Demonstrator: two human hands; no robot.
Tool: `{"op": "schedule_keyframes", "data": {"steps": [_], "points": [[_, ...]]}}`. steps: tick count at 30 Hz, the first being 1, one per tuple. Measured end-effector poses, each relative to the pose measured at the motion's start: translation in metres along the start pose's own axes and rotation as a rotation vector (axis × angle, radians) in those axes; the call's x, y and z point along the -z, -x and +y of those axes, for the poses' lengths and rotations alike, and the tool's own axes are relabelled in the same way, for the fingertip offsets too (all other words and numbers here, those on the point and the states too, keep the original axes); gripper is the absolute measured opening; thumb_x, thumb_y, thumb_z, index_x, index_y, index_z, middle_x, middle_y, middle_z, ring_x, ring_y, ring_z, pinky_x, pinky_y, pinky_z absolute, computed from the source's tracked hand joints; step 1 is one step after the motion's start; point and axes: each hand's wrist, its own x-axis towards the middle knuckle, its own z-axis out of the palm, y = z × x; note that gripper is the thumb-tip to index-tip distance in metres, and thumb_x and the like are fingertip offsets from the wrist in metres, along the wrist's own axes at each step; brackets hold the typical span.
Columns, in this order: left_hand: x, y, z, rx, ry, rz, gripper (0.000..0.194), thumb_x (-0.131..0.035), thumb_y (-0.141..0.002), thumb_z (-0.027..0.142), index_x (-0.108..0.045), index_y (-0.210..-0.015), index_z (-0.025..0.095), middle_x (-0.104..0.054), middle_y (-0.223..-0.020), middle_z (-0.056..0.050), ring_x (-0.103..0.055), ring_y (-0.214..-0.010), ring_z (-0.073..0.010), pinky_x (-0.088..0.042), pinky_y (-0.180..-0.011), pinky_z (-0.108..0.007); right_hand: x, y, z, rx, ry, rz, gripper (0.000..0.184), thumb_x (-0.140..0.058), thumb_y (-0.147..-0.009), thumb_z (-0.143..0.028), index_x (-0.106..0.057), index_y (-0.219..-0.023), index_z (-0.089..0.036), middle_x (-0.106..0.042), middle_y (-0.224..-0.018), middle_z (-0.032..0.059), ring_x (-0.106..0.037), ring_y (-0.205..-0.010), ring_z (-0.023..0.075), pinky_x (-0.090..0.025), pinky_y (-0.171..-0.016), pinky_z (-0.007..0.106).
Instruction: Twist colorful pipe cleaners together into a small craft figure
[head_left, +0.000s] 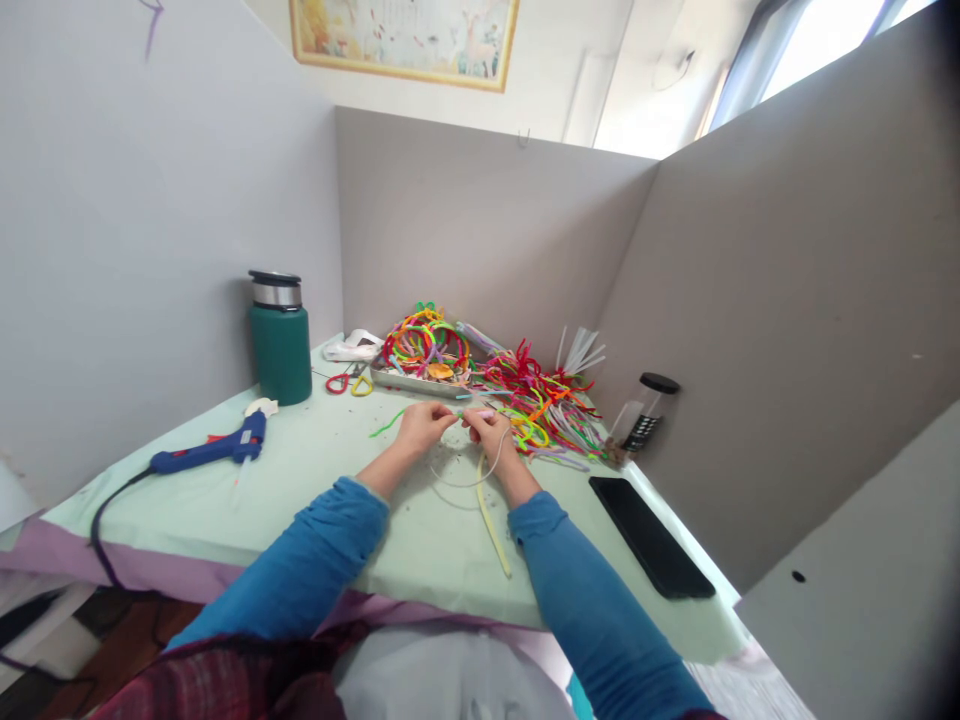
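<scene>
My left hand [425, 426] is closed in a pinch, and a green pipe cleaner [386, 425] sticks out to its left. My right hand [491, 430] pinches close beside it, fingertips almost meeting. A bit of green shows between the fingertips, and something pale lilac shows at the right fingers. A thin white hoop [459, 486] hangs in a curve below both hands, its upper part hidden by them. Under the right wrist, a pale yellow strip [491, 525] lies on the table.
Behind the hands are a metal tray [420, 384] of colourful rings and a pipe cleaner pile [536, 385]. Scissors [349, 385], a green bottle [280, 345] and a blue glue gun [217, 447] stand left. A black phone [649, 535] and clear bottle [646, 412] are right. Grey partitions [487, 220] enclose the table.
</scene>
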Motion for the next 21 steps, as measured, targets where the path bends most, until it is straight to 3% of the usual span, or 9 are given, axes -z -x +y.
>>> {"op": "schedule_keyframes", "data": {"steps": [7,14,21], "points": [[0.001,-0.002,-0.004,0.077,0.202,-0.122,0.029,-0.064,-0.072,0.041,-0.072,-0.074,0.013,-0.049,-0.039,0.003,-0.044,-0.04,-0.0104,-0.035,-0.048,-0.023,0.002,0.0,0.002,0.016,0.019,-0.009,0.032,-0.064,-0.072,-0.047,-0.061,-0.062,-0.016,-0.047,-0.049,-0.0027,-0.039,-0.047,0.0101,-0.03,-0.049,0.025],[0.002,-0.002,-0.004,0.124,0.176,-0.098,0.033,-0.066,-0.07,0.043,-0.074,-0.078,0.013,-0.05,-0.038,0.002,-0.044,-0.04,-0.0103,-0.035,-0.047,-0.023,0.002,-0.001,0.003,0.009,0.024,-0.01,0.032,-0.063,-0.072,-0.047,-0.061,-0.062,-0.016,-0.048,-0.05,-0.0023,-0.04,-0.047,0.0103,-0.031,-0.049,0.025],[-0.003,-0.006,-0.012,0.146,0.325,-0.15,0.033,-0.069,-0.068,0.046,-0.071,-0.07,0.013,-0.051,-0.038,0.001,-0.043,-0.037,-0.0094,-0.035,-0.043,-0.023,0.003,0.001,0.001,0.02,0.024,-0.027,0.032,-0.063,-0.073,-0.047,-0.061,-0.063,-0.016,-0.047,-0.048,-0.0032,-0.039,-0.047,0.0101,-0.03,-0.049,0.025]]}}
